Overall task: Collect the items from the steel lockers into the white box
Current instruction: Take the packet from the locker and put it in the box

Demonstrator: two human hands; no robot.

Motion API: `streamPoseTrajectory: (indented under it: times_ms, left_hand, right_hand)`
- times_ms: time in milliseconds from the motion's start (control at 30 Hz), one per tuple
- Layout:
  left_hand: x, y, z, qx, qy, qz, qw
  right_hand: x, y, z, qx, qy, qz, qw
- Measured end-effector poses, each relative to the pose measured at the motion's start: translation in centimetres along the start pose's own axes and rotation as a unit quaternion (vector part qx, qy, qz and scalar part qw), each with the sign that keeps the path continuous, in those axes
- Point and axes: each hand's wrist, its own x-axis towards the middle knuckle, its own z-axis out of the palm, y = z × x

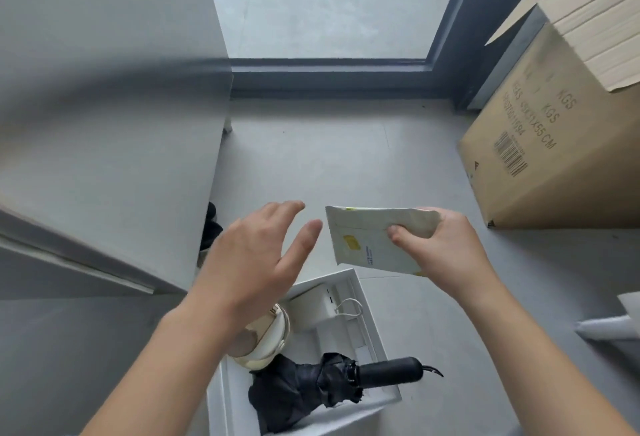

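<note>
Umbrella (311, 390) already sits in white box (374, 342) below your hands; right hand (446, 245) pinches packet (370, 238), left hand (256, 255) spread, packet not yet boxed.

Left hand (258, 255), back up, fingers (291, 208) straight and loosely spread, holding nothing, right hand (443, 245), thumb and fingers curled round one end of a flat white packet (363, 238), both bare forearms reaching forward, hands apart.
</note>
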Motion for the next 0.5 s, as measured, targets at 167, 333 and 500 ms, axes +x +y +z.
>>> streamPoseTrajectory:
  times_ms: [167,333,500]
  left_hand:
    - [-1.7,-0.3,0.2,0.028,-0.045,-0.014,0.999]
    - [-2.7,-1.0,0.5,0.041,-0.054,-0.019,0.998]
    - [-4.1,-1.3,0.9,0.07,-0.086,-0.017,0.994]
  right_hand:
    - [-0.9,0.0,0.6,-0.009,-0.044,0.005,0.999]
    - [-0.7,0.5,1.1,-0.056,-0.086,0.009,0.995]
    - [0.7,1.7,4.4,-0.175,-0.153,0.051,0.971]
